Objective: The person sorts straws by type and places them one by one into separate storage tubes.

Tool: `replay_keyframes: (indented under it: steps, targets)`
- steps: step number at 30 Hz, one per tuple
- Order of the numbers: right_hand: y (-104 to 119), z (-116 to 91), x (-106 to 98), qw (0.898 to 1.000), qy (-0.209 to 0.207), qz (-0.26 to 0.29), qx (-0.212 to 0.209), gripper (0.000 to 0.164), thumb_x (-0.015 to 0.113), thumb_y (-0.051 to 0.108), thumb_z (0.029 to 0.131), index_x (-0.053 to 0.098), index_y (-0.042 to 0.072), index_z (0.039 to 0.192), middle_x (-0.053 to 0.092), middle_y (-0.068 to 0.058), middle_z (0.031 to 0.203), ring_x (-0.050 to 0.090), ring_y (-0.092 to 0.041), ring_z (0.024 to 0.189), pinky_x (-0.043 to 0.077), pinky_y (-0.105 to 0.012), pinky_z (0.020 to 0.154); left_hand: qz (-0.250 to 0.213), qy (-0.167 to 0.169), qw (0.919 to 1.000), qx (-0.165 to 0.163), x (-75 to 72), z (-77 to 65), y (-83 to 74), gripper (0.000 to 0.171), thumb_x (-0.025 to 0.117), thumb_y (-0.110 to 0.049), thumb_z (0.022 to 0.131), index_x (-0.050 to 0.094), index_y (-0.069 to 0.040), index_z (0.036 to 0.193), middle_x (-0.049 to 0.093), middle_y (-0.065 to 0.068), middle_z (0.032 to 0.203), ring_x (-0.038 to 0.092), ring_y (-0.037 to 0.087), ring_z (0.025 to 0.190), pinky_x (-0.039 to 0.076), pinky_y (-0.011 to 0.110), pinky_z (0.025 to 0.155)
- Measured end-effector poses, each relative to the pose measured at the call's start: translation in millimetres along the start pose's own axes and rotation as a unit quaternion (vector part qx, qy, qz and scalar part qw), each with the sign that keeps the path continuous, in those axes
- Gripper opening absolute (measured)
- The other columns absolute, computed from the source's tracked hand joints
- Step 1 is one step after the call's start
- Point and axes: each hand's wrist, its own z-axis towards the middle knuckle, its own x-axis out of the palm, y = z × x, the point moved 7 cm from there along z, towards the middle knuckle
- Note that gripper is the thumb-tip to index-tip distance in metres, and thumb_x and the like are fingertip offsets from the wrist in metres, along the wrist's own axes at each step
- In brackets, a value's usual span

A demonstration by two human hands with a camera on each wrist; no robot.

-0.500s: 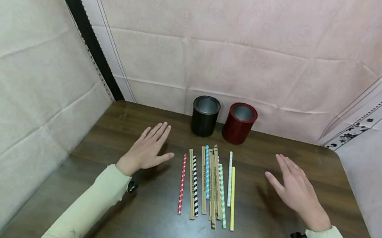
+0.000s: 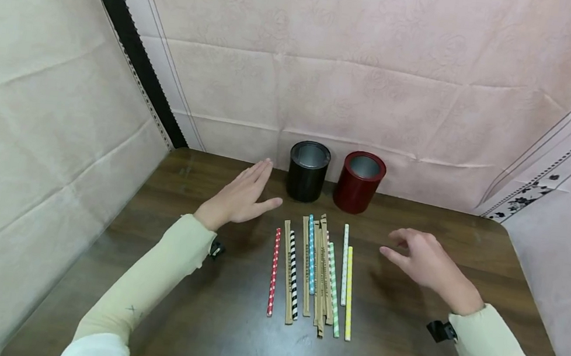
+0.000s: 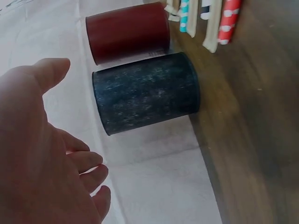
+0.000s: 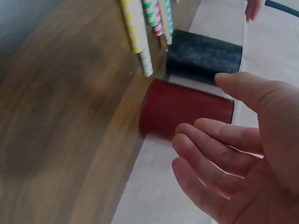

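Observation:
My left hand (image 2: 241,195) is stretched out left of the black cup (image 2: 307,174), fingers straight and thumb apart, holding nothing. On the right, my right hand (image 2: 429,263) hangs over the table with loosely bent fingers and an empty palm, as the right wrist view also shows. Beside the black cup stands a dark red cup (image 2: 359,183), its open mouth up. Between the hands lie several paper straws side by side: a red dotted straw (image 2: 273,273), a black-striped straw (image 2: 293,276), a blue straw (image 2: 311,254), a green-striped straw (image 2: 333,292), a yellow straw (image 2: 349,297), and brown-wrapped straws (image 2: 286,278).
The brown wooden table (image 2: 225,335) ends at a pale cloth backdrop (image 2: 351,62) close behind both cups. Further cloth hangs at the left and right sides. A small black device (image 2: 441,331) sits at the right wrist.
My left hand has moved forward and right, closer to the black cup. My right hand has shifted slightly left, and its fingers have bent more. Cups and straws stay put.

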Motion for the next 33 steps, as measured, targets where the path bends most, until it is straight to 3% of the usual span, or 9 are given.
replay_keyframes:
  steps: [5,12,20,25,28,33]
  targets:
    - [9.5,21.2,3.9,0.999,0.025,0.024,0.005,0.035,0.078,0.027,0.097,0.075,-0.003,0.115,0.078,-0.010,0.101,0.074,-0.021,0.092,0.064,-0.045,0.083,-0.003,0.004,0.9999,-0.011,-8.2,24.4,-3.6,0.094,0.041,-0.060,0.109,0.002,0.002,0.168,0.001,0.018,0.179,0.002,0.030,0.168,0.008,0.044,0.137]
    - [15.8,45.9,21.3,0.997,0.057,0.041,0.015,0.032,0.078,0.026,0.096,0.076,-0.003,0.111,0.079,-0.013,0.102,0.075,-0.022,0.091,0.065,-0.046,0.083,0.002,-0.002,0.9996,-0.026,-11.8,55.2,-7.7,0.092,0.041,-0.059,0.109,0.002,0.000,0.168,0.003,0.018,0.179,0.003,0.030,0.168,0.007,0.041,0.137]
    - [7.7,70.0,44.5,0.996,0.062,0.055,0.042,0.030,0.077,0.026,0.097,0.076,-0.002,0.107,0.078,-0.013,0.097,0.071,-0.018,0.082,0.063,-0.041,0.077,0.003,-0.006,0.9992,-0.041,-14.8,82.5,-11.3,0.091,0.040,-0.057,0.110,0.002,0.001,0.168,0.003,0.018,0.179,0.003,0.030,0.168,0.008,0.041,0.137]
    - [-0.3,79.5,57.8,0.994,0.063,0.062,0.069,0.024,0.076,0.024,0.096,0.075,0.001,0.088,0.066,-0.003,0.071,0.054,-0.013,0.063,0.047,-0.028,0.058,0.015,0.000,0.9986,-0.051,-9.1,95.1,-12.1,0.090,0.037,-0.058,0.110,0.001,0.001,0.168,0.002,0.018,0.179,0.003,0.030,0.168,0.006,0.041,0.137]
    - [-4.1,83.4,66.9,0.991,0.079,0.068,0.087,0.033,0.075,0.026,0.097,0.072,0.003,0.073,0.050,0.002,0.057,0.041,-0.013,0.054,0.035,-0.027,0.052,0.027,0.002,0.9978,-0.060,-3.3,102.6,-10.1,0.089,0.032,-0.060,0.111,-0.001,-0.001,0.169,0.000,0.017,0.179,0.003,0.030,0.168,0.006,0.041,0.137]
    - [-10.4,87.1,77.4,0.987,0.092,0.065,0.115,0.039,0.076,0.030,0.096,0.071,0.009,0.064,0.045,0.007,0.052,0.040,-0.013,0.053,0.034,-0.027,0.052,0.021,-0.009,0.9969,-0.075,4.5,112.3,-5.0,0.087,0.028,-0.061,0.111,-0.001,-0.003,0.170,-0.001,0.014,0.180,0.001,0.029,0.168,0.005,0.042,0.137]
